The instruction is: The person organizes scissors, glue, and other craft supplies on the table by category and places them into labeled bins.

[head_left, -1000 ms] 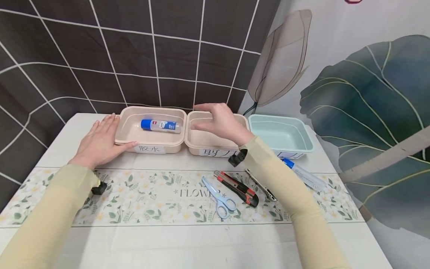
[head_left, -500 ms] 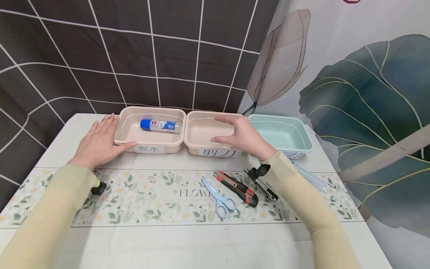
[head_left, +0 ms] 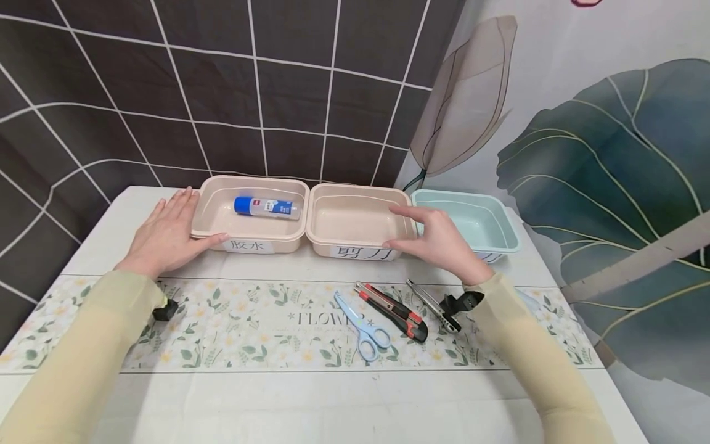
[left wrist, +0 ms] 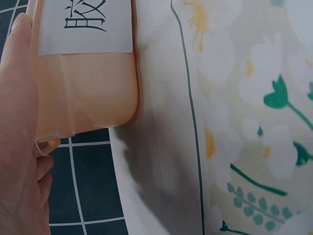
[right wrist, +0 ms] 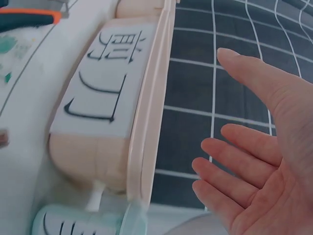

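Observation:
My left hand (head_left: 163,240) rests against the left end of a pink bin (head_left: 219,219), fingers straight and thumb along its front rim. In that bin lies a blue-capped clear glue bottle (head_left: 267,208). My right hand (head_left: 444,243) hovers at the right end of a second pink bin (head_left: 355,216), thumb and fingers spread apart with nothing between them. The right wrist view shows this open palm beside the labelled bin wall (right wrist: 93,152). Behind the right hand, a light blue bin (head_left: 488,222) is partly covered.
On the floral strip lie blue scissors (head_left: 362,328), a red and black utility knife (head_left: 392,312) and a slim metallic cutter (head_left: 429,302) by my right wrist. A clear bottle (head_left: 528,300) is mostly hidden by the right sleeve. A dark tiled backdrop (head_left: 222,80) stands behind the bins.
My right hand has moved rightward from over the middle of the second pink bin to its right end, near the blue bin. The left hand has stayed in place.

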`<action>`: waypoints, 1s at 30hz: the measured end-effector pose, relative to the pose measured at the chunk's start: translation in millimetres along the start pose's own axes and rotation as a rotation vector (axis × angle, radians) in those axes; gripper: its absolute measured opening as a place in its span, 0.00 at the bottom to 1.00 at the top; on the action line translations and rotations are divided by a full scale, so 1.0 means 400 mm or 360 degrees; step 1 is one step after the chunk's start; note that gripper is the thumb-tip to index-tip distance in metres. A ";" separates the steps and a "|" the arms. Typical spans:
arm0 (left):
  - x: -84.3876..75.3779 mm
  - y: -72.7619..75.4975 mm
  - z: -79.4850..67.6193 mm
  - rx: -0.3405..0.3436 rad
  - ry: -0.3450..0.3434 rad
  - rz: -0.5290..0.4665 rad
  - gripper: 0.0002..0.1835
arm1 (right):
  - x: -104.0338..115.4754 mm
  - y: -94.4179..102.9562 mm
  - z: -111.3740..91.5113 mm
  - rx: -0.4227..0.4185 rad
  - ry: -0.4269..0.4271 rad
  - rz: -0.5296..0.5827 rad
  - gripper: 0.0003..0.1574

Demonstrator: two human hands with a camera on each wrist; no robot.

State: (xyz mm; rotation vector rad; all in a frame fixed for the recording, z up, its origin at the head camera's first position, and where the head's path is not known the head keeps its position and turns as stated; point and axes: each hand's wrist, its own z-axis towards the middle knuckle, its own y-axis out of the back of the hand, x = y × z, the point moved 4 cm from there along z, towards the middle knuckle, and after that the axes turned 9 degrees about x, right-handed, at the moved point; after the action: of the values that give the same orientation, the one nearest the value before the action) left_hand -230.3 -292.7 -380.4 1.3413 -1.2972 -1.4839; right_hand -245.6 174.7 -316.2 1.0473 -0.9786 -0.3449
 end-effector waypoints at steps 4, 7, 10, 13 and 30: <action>-0.002 -0.004 0.003 0.0009 0.0003 -0.0004 0.62 | -0.030 0.016 -0.036 -0.0018 -0.0105 -0.0007 0.45; -0.003 -0.005 0.005 0.0012 0.0003 -0.0001 0.63 | -0.054 0.029 -0.064 -0.0035 -0.0170 -0.0005 0.46; -0.002 -0.003 0.005 0.0008 -0.0004 0.0003 0.62 | -0.076 0.043 -0.095 -0.0039 -0.0226 0.0026 0.47; 0.000 -0.002 0.004 0.0005 -0.0007 -0.0002 0.62 | -0.098 0.057 -0.123 -0.0042 -0.0304 0.0088 0.49; 0.004 -0.002 0.004 0.0029 0.0004 -0.0003 0.62 | -0.192 0.130 -0.272 -0.0095 -0.0651 0.0177 0.51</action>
State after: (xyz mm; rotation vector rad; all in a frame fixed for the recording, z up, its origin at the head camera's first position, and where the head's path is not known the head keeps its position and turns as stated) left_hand -232.2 -293.6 -381.7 1.3558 -1.3111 -1.4746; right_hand -209.7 312.6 -327.3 0.8795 -1.3780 -0.5053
